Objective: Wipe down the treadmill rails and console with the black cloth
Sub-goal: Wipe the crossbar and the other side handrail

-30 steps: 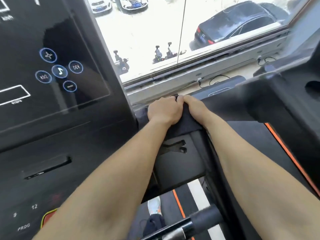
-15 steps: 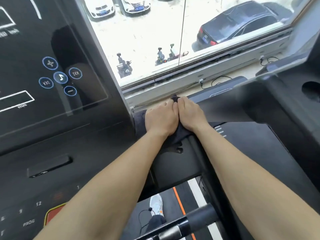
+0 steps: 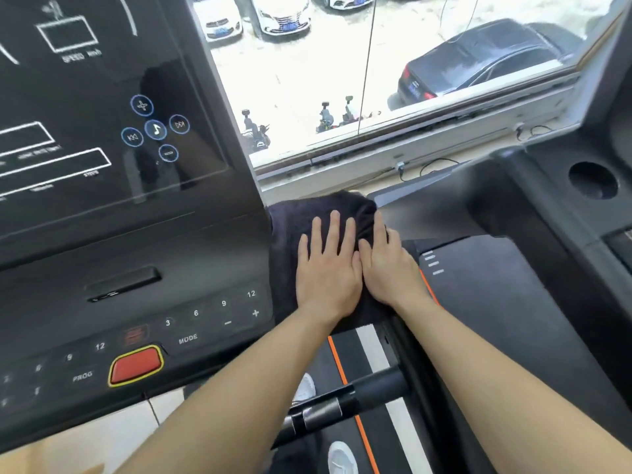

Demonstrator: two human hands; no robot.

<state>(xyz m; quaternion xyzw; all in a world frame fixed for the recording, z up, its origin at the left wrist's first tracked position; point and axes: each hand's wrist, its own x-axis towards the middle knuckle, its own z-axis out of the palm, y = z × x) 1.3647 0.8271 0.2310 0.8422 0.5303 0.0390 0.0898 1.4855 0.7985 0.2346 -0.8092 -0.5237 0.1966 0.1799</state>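
The black cloth (image 3: 301, 220) lies spread over the right side arm of the treadmill, just right of the console (image 3: 136, 241). My left hand (image 3: 326, 268) presses flat on the cloth with its fingers apart. Touching it on the right, my right hand (image 3: 390, 268) also lies flat on the cloth, fingers stretched forward. Neither hand is closed around the fabric. The console's dark screen with blue music buttons (image 3: 155, 130) fills the upper left, with number keys and a red stop button (image 3: 136, 364) below.
A black handlebar (image 3: 342, 401) crosses below my forearms, above the belt with orange and white stripes (image 3: 369, 350). A neighbouring treadmill's console with a round cup holder (image 3: 593, 179) stands on the right. A window sill (image 3: 410, 159) with cables runs behind.
Both hands have slid the cloth back toward me along the side arm, and their curled fingers have flattened out. The view has tilted down, showing more of the console keys.
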